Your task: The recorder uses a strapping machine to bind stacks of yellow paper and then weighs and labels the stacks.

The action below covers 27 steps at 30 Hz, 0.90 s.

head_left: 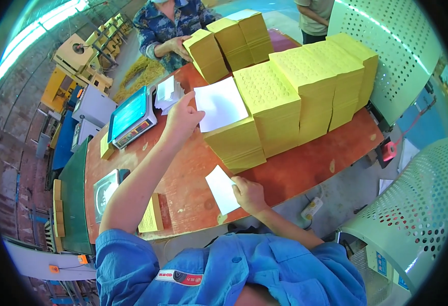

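A white sheet of paper (220, 103) lies over the top of the nearest yellow paper stack (234, 145). My left hand (182, 121) is at the sheet's left edge, fingers curled, with thumb and forefinger against it. Low over the table's front edge, my right hand (249, 195) grips a smaller-looking white sheet (222, 189) by its right side; whether it is one sheet or several I cannot tell. More tall yellow stacks (313, 109) with embossed round patterns run off to the right, pressed side by side.
The red-brown table (183, 204) carries a scale with a blue screen (132, 116), loose white papers (168, 94), a clear-topped box (105, 191) and a small yellow stack (151, 214). Across it, a co-worker (168, 25) touches other yellow stacks (229, 43). Perforated green guards (412, 204) stand right.
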Available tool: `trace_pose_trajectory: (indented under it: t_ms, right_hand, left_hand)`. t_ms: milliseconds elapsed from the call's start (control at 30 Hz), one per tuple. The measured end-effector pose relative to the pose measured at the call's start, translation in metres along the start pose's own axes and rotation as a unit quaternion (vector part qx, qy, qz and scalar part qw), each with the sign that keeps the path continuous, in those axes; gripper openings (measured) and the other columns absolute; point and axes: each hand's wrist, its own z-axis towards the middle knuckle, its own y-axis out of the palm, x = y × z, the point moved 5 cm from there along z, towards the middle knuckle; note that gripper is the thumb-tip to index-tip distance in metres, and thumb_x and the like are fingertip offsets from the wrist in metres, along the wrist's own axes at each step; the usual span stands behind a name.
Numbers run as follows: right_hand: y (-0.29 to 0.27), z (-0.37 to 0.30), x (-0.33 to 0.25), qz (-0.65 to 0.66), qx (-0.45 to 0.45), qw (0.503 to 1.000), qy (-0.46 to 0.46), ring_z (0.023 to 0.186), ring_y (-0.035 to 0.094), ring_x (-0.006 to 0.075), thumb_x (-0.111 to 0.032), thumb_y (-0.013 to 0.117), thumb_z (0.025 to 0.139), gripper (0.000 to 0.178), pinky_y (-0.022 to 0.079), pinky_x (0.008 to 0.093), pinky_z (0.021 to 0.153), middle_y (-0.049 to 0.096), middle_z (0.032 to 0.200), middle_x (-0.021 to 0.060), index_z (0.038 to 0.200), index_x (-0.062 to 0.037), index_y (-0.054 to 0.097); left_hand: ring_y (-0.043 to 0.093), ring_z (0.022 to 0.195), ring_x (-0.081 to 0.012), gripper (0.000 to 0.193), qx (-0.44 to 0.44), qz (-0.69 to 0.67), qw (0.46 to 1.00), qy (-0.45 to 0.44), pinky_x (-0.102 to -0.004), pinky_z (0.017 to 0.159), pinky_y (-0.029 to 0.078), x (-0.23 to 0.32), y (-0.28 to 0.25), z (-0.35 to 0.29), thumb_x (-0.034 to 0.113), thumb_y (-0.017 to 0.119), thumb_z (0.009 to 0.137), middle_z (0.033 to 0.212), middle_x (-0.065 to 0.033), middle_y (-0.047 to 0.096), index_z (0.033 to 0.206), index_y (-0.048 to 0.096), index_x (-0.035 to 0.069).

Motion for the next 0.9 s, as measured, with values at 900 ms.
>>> trace_pose_trajectory:
  t_ms: [900]
  right_hand:
    - [-0.066,-0.036,0.02,0.226,0.109,0.954,0.163,0.107,0.059,0.0284,-0.002,0.048,0.076,0.018,0.043,0.0343,0.093,0.061,0.118,0.0158,0.087,0.002,0.061]
  left_hand:
    - [0.057,0.103,-0.0389,0.044,-0.014,0.34,0.911,0.231,-0.0513,0.091,0.042,-0.012,0.058,0.017,0.036,0.035,0.097,0.105,-0.0224,0.062,0.107,0.06,0.001]
